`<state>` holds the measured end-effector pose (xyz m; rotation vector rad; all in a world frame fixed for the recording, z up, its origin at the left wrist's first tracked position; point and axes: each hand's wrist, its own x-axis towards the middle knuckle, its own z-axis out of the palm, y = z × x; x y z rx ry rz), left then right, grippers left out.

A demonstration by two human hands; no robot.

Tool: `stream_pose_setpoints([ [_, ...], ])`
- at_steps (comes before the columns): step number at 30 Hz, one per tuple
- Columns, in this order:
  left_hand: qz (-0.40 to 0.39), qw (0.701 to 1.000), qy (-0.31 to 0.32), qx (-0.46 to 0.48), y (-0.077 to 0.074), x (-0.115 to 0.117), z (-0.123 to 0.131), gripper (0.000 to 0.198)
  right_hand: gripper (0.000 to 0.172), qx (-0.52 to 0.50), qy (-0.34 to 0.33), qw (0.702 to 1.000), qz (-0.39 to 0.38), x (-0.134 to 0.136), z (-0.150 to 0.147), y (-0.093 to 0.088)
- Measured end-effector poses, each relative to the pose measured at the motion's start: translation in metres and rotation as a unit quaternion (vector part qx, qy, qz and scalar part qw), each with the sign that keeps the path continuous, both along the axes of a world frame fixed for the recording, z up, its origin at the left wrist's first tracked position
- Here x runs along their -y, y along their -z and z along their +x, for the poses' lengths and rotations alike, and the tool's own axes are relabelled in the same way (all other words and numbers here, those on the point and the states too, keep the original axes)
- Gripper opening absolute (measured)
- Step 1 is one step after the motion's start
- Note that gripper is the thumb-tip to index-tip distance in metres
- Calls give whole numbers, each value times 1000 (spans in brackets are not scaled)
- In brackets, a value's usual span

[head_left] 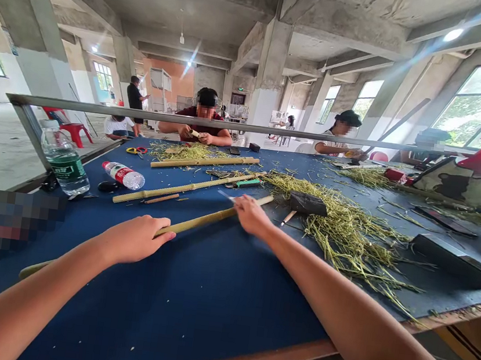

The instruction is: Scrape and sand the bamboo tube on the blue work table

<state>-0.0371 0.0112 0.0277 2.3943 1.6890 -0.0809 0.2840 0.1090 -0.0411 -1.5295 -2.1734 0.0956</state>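
Note:
A bamboo pole [200,222] slants across the blue table, running from beneath my left forearm up toward the right. My left hand [141,239] is wrapped round its middle. Farther along the pole, my right hand [252,215] is closed on a knife [226,196], whose thin, slightly blurred blade points left over the pole; the handle is hidden in my fist. Just beyond lie a second bamboo pole [169,191], a short brown stick [161,198] and a green-handled tool [246,184]. A black-headed mallet [307,204] rests beside a heap of green-yellow shavings [348,228].
Two water bottles, one upright [66,164] and one lying [123,176], are at the left. Scissors [136,150] and another bamboo pole [205,163] lie farther back. A dark box [454,261] and a phone [446,221] are right. Co-workers [204,120] sit opposite, beyond a metal rail [238,126].

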Motion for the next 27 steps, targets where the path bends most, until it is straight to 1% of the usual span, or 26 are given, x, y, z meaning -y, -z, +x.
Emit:
stream_pose_setpoints([
  [2,11,1000,9,-3,2,0,1,40,42,-12,-131,991,22,19,-29,3],
  [3,19,1000,11,-5,3,0,2,39,42,-18,-181,983,29,25,-38,4],
  [4,27,1000,9,-9,3,1,3,38,43,-23,-206,978,32,27,-42,4],
  [5,37,999,6,-14,4,1,5,38,43,-25,-203,978,31,25,-40,4],
  [6,45,999,2,-20,4,1,6,39,43,-25,-172,985,24,20,-32,3],
  [8,55,998,-7,-32,3,3,8,41,44,-16,-53,998,3,3,-5,1],
  [10,54,998,-15,-35,1,5,10,42,45,-12,73,997,-23,-15,25,-3],
  [11,51,998,-17,-33,1,6,11,43,45,-14,118,992,-32,-20,35,-4],
  [12,45,998,-20,-30,0,7,11,44,46,-16,142,989,-37,-23,40,-5],
  [13,39,999,-23,-25,0,8,12,45,45,-17,146,988,-37,-22,40,-5],
  [14,33,999,-25,-19,0,8,12,47,45,-18,128,991,-33,-18,34,-5],
  [15,26,999,-27,-13,1,8,12,47,44,-17,90,995,-26,-11,24,-5],
  [17,17,1000,-25,-4,3,7,13,47,42,-17,-22,1000,-10,6,-5,-2],
  [19,13,1000,-16,4,5,5,12,46,42,-21,-130,991,5,21,-30,1],
  [20,10,1000,-14,9,5,4,12,46,43,-24,-165,986,8,24,-36,2],
  [21,4,1000,-16,12,5,3,11,46,44,-26,-180,983,7,25,-37,3],
  [22,-3,1000,-19,16,5,3,11,46,44,-28,-175,984,3,22,-32,2],
  [23,-11,1000,-22,18,5,3,10,47,44,-30,-151,988,-4,15,-22,1],
  [24,-17,999,-26,21,5,3,9,48,44,-34,-110,993,-13,7,-9,0],
  [26,-24,999,-26,24,4,4,9,48,43,-50,7,998,-34,-11,20,-4],
  [27,-24,999,-23,26,4,4,8,48,43,-57,65,995,-44,-19,32,-6],
])
